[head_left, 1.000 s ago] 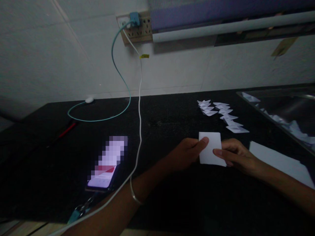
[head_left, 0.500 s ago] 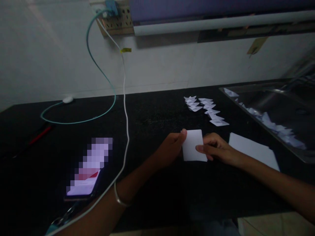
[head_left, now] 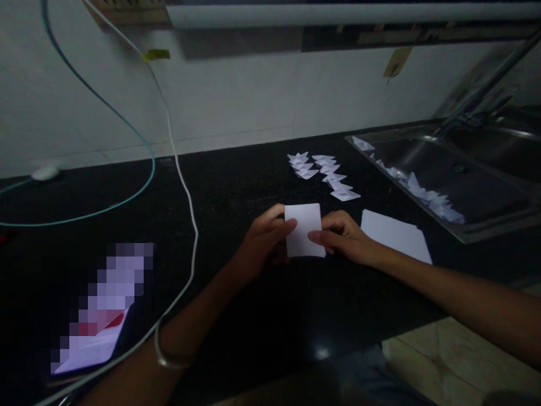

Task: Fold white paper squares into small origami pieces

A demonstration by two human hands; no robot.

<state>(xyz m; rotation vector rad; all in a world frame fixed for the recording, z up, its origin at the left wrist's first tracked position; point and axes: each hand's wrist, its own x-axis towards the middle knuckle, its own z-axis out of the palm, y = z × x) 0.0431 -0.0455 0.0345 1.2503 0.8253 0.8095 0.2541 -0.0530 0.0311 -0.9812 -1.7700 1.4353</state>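
Note:
Between my two hands is a small folded piece of white paper [head_left: 303,237], held up above the dark counter. My left hand [head_left: 268,234] pinches its left side, thumb on the front face and fingers behind. On the right edge, my right hand [head_left: 344,237] grips it the same way, thumb in front. Beyond the paper, folded paper boats [head_left: 344,193] stand in two overlapping rows on the counter. A stack of white paper sheets [head_left: 395,234] lies beside my right wrist, partly covered by my forearm.
More folded paper boats [head_left: 435,200] line the near rim of a metal sink [head_left: 477,169] at the right. A lit phone [head_left: 101,310] lies at the left. A white cable [head_left: 192,225] runs down across my left forearm, and a teal cable [head_left: 127,197] loops near the wall.
The view has shifted right and down, showing more of the sink. My left thumb has moved from the paper's upper left corner down onto its face. Both hands still hold the paper.

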